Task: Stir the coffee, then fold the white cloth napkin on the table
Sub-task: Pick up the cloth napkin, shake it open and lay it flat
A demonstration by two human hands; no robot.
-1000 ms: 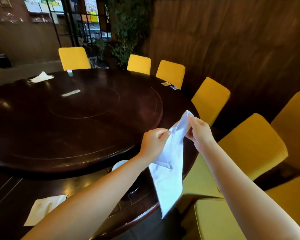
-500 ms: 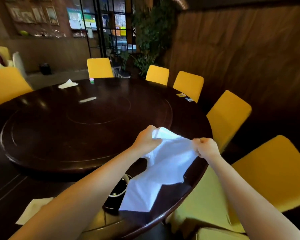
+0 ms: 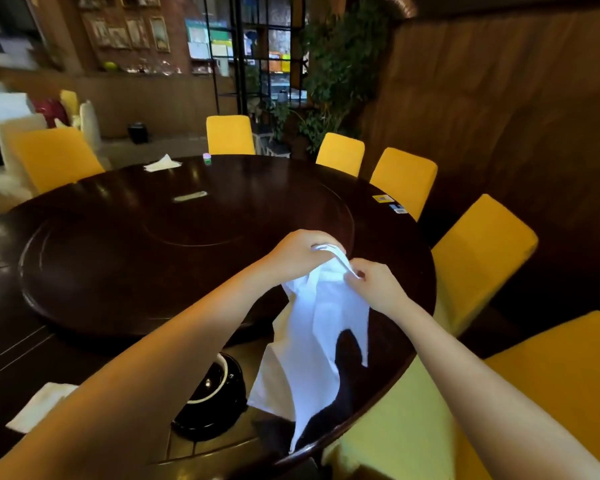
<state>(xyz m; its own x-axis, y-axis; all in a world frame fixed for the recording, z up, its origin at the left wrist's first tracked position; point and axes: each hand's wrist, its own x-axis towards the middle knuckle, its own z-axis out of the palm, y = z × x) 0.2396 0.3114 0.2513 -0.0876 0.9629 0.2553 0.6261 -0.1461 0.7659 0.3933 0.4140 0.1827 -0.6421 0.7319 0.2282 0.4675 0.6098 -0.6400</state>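
Observation:
Both hands hold the white cloth napkin (image 3: 321, 344) up above the near right part of the dark round table (image 3: 125, 244). My left hand (image 3: 302, 252) grips its top edge; my right hand (image 3: 371, 284) pinches the cloth just beside it. The napkin hangs down crumpled, its lower end touching the table near the edge. The coffee cup (image 3: 210, 398), black with a white rim, sits on a black saucer under my left forearm, partly hidden; no spoon shows.
A folded paper napkin (image 3: 37, 407) lies at the near left. Far across the table are a crumpled tissue (image 3: 161, 163), a small green-and-pink jar (image 3: 207, 158) and a flat wrapper (image 3: 190, 196). Yellow chairs (image 3: 482, 251) ring the table.
My hands have come close together at the top of the napkin, which went from hanging long, to spread out, to bunched and hanging. The camera view has tilted up and left.

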